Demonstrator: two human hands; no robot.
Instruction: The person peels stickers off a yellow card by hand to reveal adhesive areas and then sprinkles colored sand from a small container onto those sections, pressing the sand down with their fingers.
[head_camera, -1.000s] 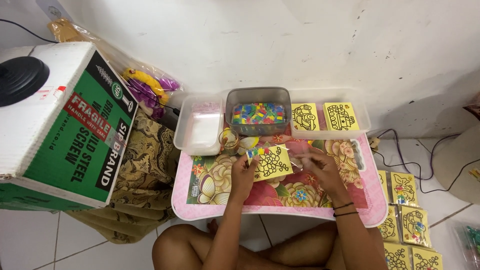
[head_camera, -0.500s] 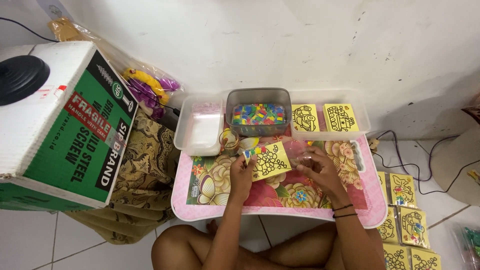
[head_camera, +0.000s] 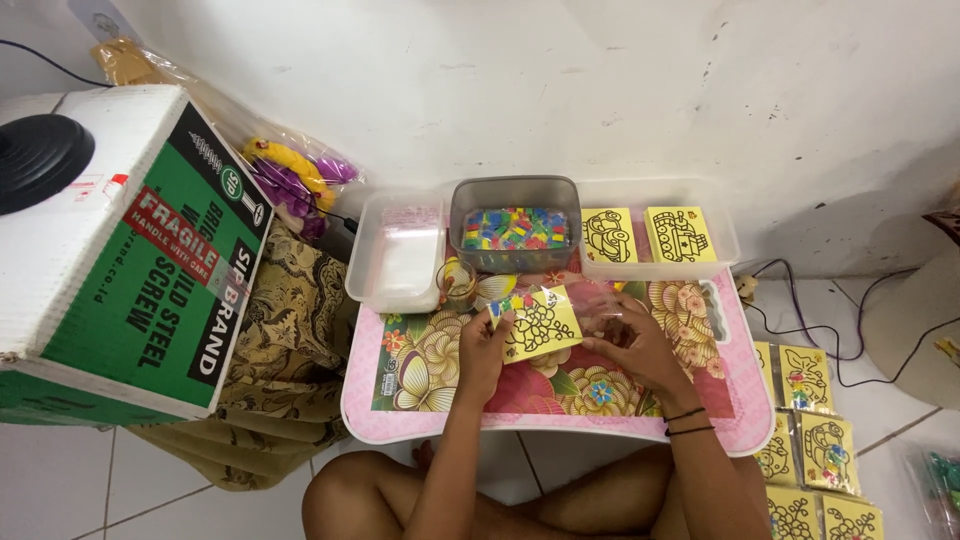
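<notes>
Head view: left hand (head_camera: 483, 345) pinches the left edge of a yellow picture card (head_camera: 538, 323) held over the floral lap table (head_camera: 400, 420), while right hand (head_camera: 632, 345) grasps a clear plastic sleeve (head_camera: 596, 305) just right of the card. Behind them a grey tub of coloured pieces (head_camera: 515, 225), a small glass (head_camera: 459, 282) beside an empty clear tub (head_camera: 397, 260), a clear tray (head_camera: 722, 232) with two more cards, and a green and white carton (head_camera: 120, 260) far left

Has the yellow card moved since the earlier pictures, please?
Barely. The yellow card still sits just below the grey tub, only slightly more tilted in the left hand.
</notes>
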